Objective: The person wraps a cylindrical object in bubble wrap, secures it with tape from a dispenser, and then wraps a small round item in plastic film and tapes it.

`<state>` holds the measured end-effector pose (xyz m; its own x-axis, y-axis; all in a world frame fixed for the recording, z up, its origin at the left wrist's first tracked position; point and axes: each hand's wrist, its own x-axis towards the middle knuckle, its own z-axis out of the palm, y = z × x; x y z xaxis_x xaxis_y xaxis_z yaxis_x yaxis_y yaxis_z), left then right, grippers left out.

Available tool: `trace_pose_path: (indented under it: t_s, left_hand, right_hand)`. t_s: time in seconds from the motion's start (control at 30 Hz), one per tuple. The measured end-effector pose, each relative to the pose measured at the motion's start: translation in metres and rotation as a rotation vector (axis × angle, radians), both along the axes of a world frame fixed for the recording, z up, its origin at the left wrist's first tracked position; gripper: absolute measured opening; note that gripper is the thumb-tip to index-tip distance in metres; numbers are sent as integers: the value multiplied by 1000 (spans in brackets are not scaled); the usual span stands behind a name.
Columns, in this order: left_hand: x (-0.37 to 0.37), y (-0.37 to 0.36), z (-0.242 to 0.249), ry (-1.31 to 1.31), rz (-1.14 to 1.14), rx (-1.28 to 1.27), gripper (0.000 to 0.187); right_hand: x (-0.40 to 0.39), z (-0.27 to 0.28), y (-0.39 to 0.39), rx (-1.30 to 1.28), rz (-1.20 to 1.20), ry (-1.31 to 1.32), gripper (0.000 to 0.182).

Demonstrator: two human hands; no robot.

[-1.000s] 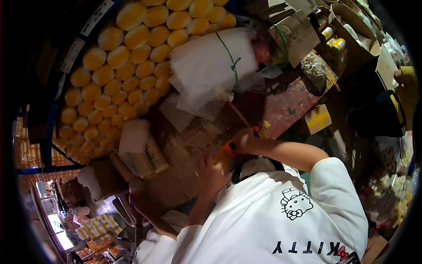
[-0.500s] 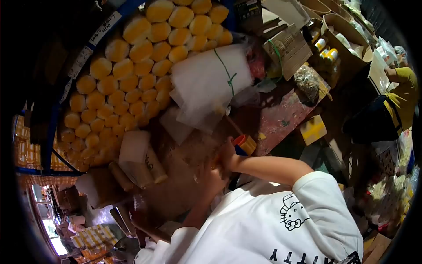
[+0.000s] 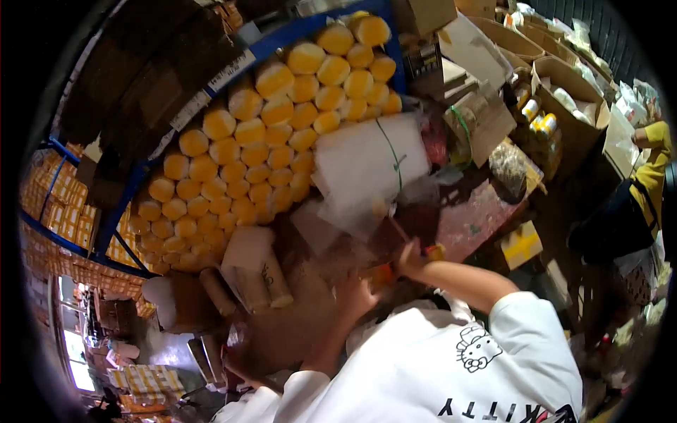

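Note:
Both hands are close together over the brown work surface (image 3: pixel 310 278), blurred by motion. My left hand (image 3: pixel 358 296) is curled, with a smeared orange-red object (image 3: pixel 381 275) at its fingertips. Just right of it, my right hand (image 3: pixel 412 259) has closed fingers; whatever they hold is hidden. A thin stick (image 3: pixel 399 229) with a pale end lies just beyond that hand. Partly behind the same hand is a red and yellow item (image 3: pixel 435 252). Farther off lies a stack of translucent sheets (image 3: pixel 367 158) tied with green string.
Rolls with yellow bands (image 3: pixel 275 113) are piled in a blue rack (image 3: pixel 310 27). Brown rolls (image 3: pixel 271 278) stand at the left. Cardboard boxes (image 3: pixel 571 84) and a yellow-taped box (image 3: pixel 522 245) are on the right, near a person in yellow (image 3: pixel 656 158).
The view has shifted, so the scene sits lower and farther right. My hands have moved slightly apart, exposing the orange-red object between them. My right hand now covers more of the red and yellow item.

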<state>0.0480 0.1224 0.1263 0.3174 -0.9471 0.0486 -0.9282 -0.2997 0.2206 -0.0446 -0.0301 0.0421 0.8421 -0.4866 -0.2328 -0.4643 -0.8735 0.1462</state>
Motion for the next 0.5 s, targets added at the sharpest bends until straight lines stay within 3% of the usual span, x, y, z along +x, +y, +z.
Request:
trace_pose_path:
  t_s: [0.07,0.1,0.17,0.3,0.43,0.5]
  left_hand:
    - [2,9,-20,68,30,99,32]
    - [-1,15,-19,88,16,136,32]
    - [-5,16,-4,88,-57,18,35]
    - [-16,15,28,77,-115,37,33]
    - [-14,13,24,130,-49,-13,40]
    - [-13,14,21,145,16,-15,42]
  right_hand:
    - [-21,84,-24,336,61,286,65]
    - [-30,29,-43,389,-22,78,79]
    - [-44,81,-59,354,0,96,71]
    - [-52,103,-86,503,0,233,75]
    - [-62,98,-105,519,-6,162,77]
    - [-63,84,-118,715,-49,182,79]
